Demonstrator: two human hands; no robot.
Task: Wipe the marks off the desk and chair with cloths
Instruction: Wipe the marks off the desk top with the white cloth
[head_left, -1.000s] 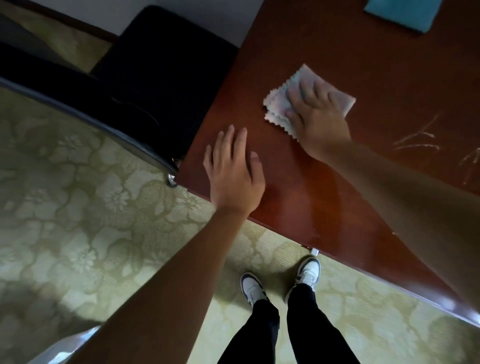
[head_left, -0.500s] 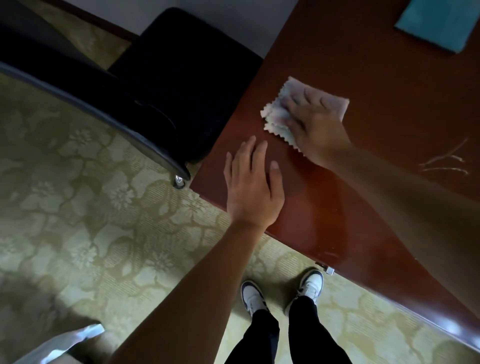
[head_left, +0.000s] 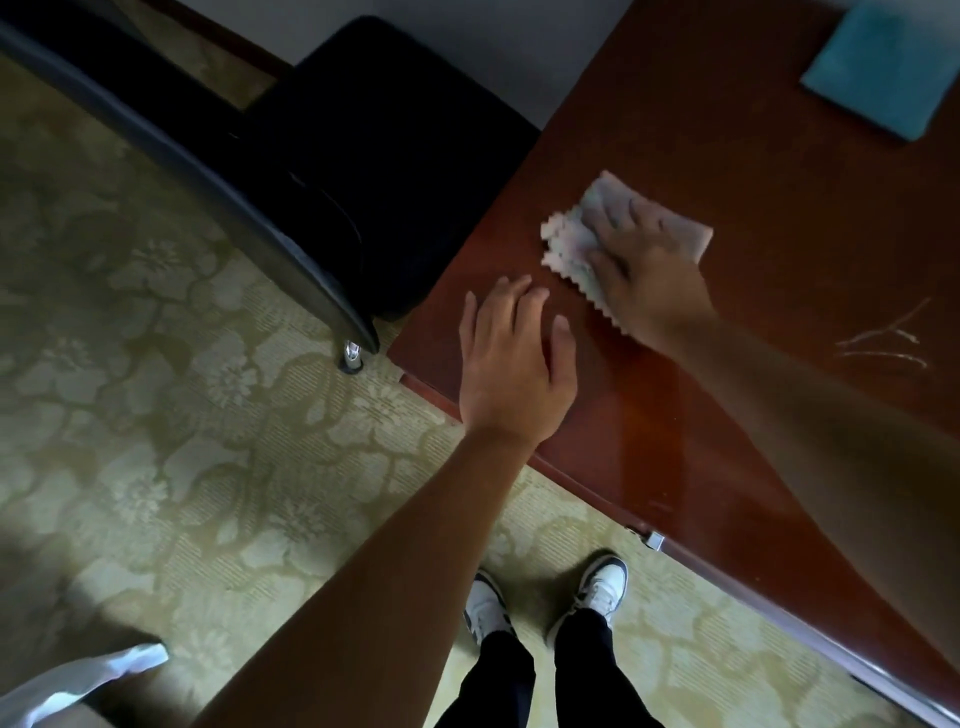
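A glossy reddish-brown desk (head_left: 779, 182) fills the right side. My right hand (head_left: 644, 275) presses flat on a pale, zigzag-edged cloth (head_left: 571, 244) near the desk's left end, fingers spread and straight. Resting palm-down on the desk corner just left of the cloth is my left hand (head_left: 514, 364), holding nothing. White scratch-like marks (head_left: 883, 343) show on the desk to the right of my right forearm. A black chair (head_left: 374, 171) stands against the desk's left end.
A folded teal cloth (head_left: 883, 67) lies at the desk's far right. The chair's dark curved arm (head_left: 182, 156) ends in a chrome leg (head_left: 352, 358) near the desk corner. Patterned green carpet (head_left: 156, 415) covers the floor; my shoes (head_left: 545, 597) stand by the desk edge.
My right hand has slid the pale cloth a little towards me and the desk corner. My left hand has stayed flat on the desk. The view shifted left.
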